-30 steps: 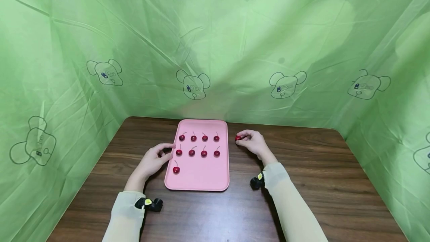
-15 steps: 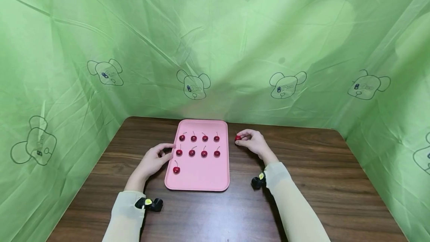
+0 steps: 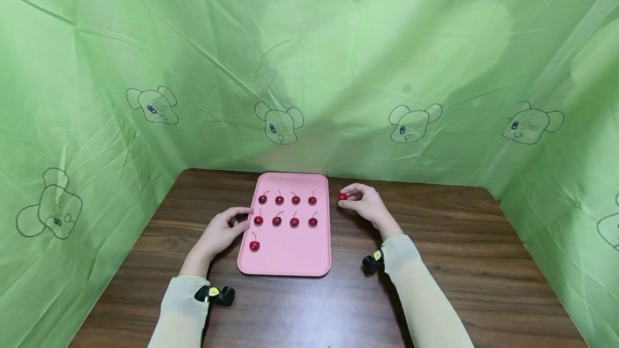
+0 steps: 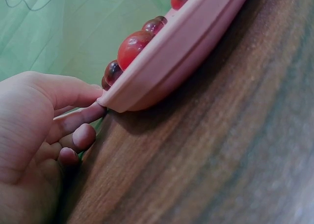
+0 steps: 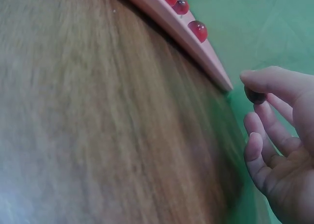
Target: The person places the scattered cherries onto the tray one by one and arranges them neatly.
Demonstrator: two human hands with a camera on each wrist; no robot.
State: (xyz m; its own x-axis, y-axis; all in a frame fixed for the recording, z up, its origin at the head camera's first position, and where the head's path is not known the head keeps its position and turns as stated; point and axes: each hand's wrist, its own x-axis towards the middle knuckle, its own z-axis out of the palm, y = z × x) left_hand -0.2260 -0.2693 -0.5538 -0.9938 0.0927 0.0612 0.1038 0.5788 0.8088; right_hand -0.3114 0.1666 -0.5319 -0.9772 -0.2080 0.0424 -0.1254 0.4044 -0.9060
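In the head view, my right hand point(image 3: 368, 204) pinches a red cherry point(image 3: 342, 196) between thumb and fingers, to the right of a pink tray point(image 3: 293, 260). The cherry's thin stem points up. In the right wrist view the same cherry point(image 5: 255, 96) looks dark under the thumb. My left hand point(image 3: 218, 233) holds the tray's left edge. The left wrist view shows its thumb and a finger pinching the tray rim point(image 4: 114, 100). Inside the tray, two full rows of stemmed cherries point(image 3: 276, 220) lie at the back, with a single cherry point(image 3: 254, 245) at the front left.
The tray rests on a dark wooden table point(image 3: 464, 262). A green curtain point(image 3: 348, 69) with bear-head drawings surrounds the table's back and sides. Each wrist carries a small black camera, one on the left point(image 3: 224, 295) and one on the right point(image 3: 370, 265).
My right hand has risen very slightly with the cherry, and the stem shows more clearly above the fingers. My left hand and the tray stay where they were.
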